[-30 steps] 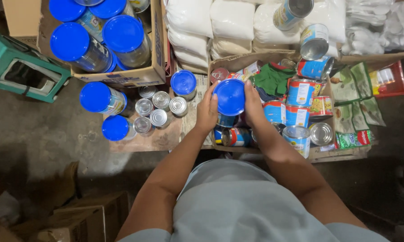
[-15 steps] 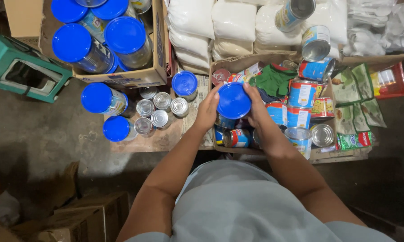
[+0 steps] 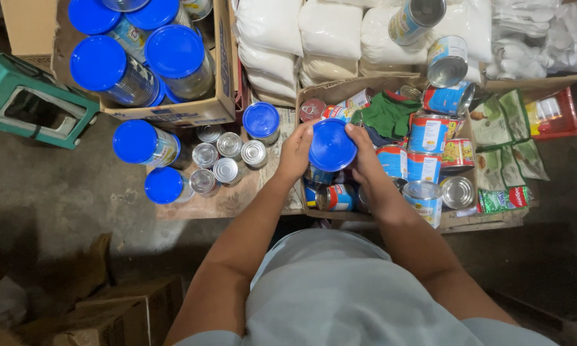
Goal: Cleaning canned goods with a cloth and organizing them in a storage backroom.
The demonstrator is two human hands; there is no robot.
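1. The left hand [image 3: 295, 152] and the right hand [image 3: 365, 157] both grip a tin with a blue lid [image 3: 331, 145], one on each side, fingers curled round the rim.
2. The tin is held upright above the front left part of a cardboard tray [image 3: 314, 90] (its body is mostly hidden under the lid, so only the round blue top shows clearly).
3. The tray is full of cans with red and blue labels [image 3: 427, 133], some standing, some lying on their sides; a green cloth [image 3: 388, 115] lies among them, just behind the right hand.
4. To the left of the left hand, small silver-topped cans [image 3: 227, 157] stand in a cluster on a wooden board [image 3: 231, 204], with three more blue-lidded tins near them, the closest one [image 3: 261, 122] just beside the left hand's fingers.
5. Further back on the left, a cardboard box [image 3: 173, 114] holds larger tins with blue lids.
6. White sacks [image 3: 330, 32] are stacked behind the tray, and green packets [image 3: 503, 138] lie to its right.
7. A green crate [image 3: 32, 106] sits on the floor at far left.
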